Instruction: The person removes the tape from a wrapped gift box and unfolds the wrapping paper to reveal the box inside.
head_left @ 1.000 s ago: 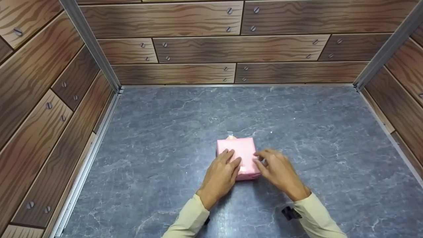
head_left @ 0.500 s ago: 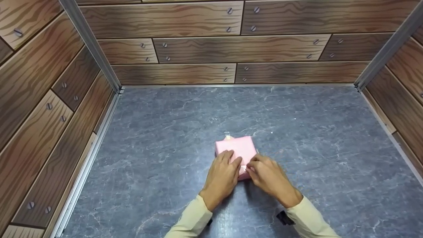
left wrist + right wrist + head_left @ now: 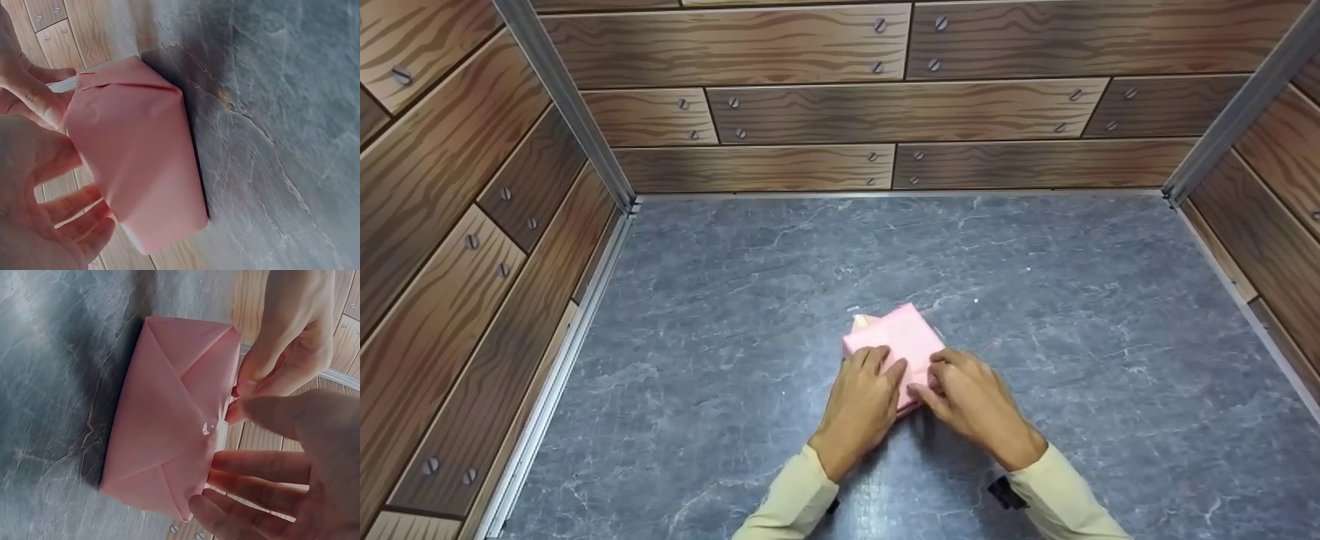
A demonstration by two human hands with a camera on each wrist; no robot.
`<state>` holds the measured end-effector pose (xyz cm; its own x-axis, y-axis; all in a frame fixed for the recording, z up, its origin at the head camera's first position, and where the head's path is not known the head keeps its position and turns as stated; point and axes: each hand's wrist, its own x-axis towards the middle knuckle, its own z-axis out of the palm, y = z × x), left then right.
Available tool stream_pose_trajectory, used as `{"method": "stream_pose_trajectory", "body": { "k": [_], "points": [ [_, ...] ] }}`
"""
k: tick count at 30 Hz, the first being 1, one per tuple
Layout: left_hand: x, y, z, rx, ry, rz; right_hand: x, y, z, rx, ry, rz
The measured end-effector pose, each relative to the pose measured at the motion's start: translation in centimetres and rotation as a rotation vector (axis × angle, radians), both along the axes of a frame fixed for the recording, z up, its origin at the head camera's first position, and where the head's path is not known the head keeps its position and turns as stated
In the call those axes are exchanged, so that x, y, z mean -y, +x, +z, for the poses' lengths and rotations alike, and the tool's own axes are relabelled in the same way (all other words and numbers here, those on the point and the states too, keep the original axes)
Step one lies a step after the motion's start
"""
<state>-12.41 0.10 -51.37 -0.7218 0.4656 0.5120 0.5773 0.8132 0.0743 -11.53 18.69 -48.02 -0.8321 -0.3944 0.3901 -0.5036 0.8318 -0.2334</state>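
Observation:
A small box wrapped in pink paper (image 3: 904, 337) sits on the grey marbled surface, turned at an angle. My left hand (image 3: 859, 397) rests its fingers on the box top at the near left. At the near right, my right hand (image 3: 973, 401) touches the top edge with its fingertips, thumb apart from the other fingers. The right wrist view shows a box end with crossed, folded flaps (image 3: 163, 405) and a shiny clear patch, like tape (image 3: 206, 428), near its upper edge. The left wrist view shows a smoother pink side (image 3: 138, 152) with a crease. A pale-tipped paper flap (image 3: 861, 321) sticks out behind.
Wood-pattern panels (image 3: 840, 112) stand at the back and both sides, joined by grey metal corner rails (image 3: 570, 105). Small white specks (image 3: 976, 301) lie on the marbled surface (image 3: 735, 300). Dark wrist straps (image 3: 1006, 493) show at the light sleeves.
The box has turned counterclockwise, and its back flap has swung left. My right hand has moved left from the box's right side onto its near top edge. My left hand has stayed nearly still.

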Motion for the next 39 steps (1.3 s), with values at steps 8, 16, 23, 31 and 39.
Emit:
{"method": "stream_pose_trajectory", "body": {
  "k": [8, 16, 23, 31, 39],
  "points": [
    [0.6, 0.2, 0.3, 0.063, 0.022, -0.036, -0.4, -0.3, -0.4, -0.008, 0.069, 0.001],
    [0.7, 0.4, 0.2, 0.051, 0.050, -0.052, -1.5, -0.7, -0.1, 0.104, 0.055, 0.057],
    [0.7, 0.4, 0.2, 0.045, 0.053, -0.073, -2.2, -1.0, 0.3, 0.148, 0.034, 0.097],
    [1.0, 0.4, 0.0, 0.031, 0.087, -0.112, -3.0, -1.0, 0.5, 0.125, 0.008, 0.149],
    [1.1, 0.3, 0.2, 0.087, 0.081, -0.118, -3.7, -1.2, 0.4, 0.111, -0.040, 0.171]
  ]
}}
